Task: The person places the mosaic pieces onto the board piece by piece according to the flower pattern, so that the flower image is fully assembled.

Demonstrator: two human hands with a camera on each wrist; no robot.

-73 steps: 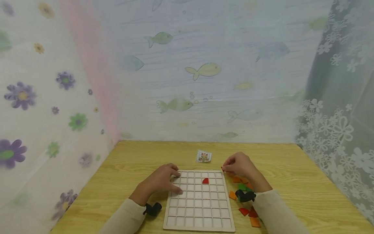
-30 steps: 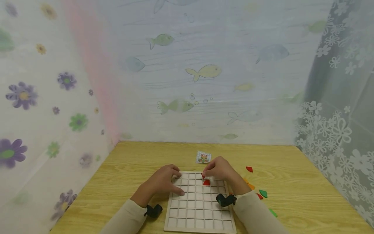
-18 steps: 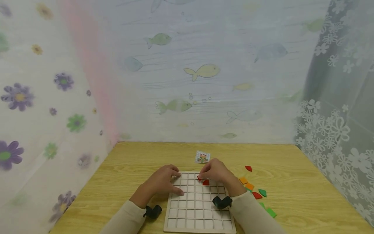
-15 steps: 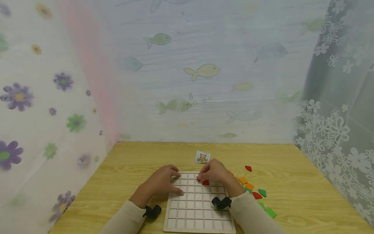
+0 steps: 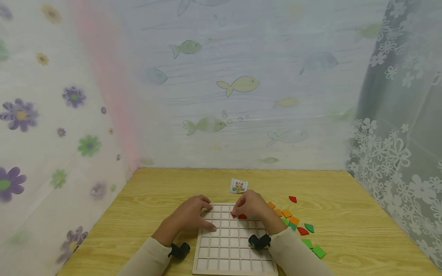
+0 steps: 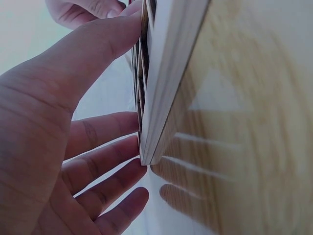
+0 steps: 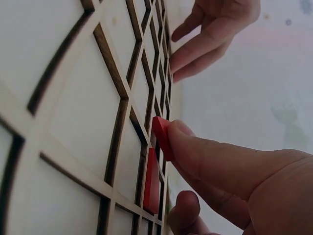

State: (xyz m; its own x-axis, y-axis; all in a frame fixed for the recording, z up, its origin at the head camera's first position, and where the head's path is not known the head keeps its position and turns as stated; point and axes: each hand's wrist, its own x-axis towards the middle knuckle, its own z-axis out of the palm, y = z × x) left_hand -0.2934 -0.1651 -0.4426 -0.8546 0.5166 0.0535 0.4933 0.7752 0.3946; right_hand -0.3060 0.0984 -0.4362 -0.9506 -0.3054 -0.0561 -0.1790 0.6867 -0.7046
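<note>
A pale wooden grid board (image 5: 224, 242) lies on the table. My right hand (image 5: 253, 207) pinches a small red tile (image 7: 163, 138) between thumb and finger, over the board's upper rows. Just right of it, a red quarter-round tile (image 5: 243, 217) sits in a cell, partly hidden by the hand; the right wrist view shows the held tile tilted above the grid, close to that one. My left hand (image 5: 190, 214) rests at the board's upper left edge, thumb on the rim and fingers spread, as the left wrist view (image 6: 105, 161) shows.
Behind the board lies a small printed card (image 5: 238, 186) with a coloured pattern on a grid. Loose orange tiles (image 5: 286, 213), green tiles (image 5: 319, 252) and red tiles (image 5: 292, 199) are scattered right of the board, some beside my right forearm. Patterned curtains surround the table.
My right hand has carried the red tile leftward from beyond the board's right edge to above the grid, then slightly lower, beside the seated red tile. The left hand has stayed in place.
</note>
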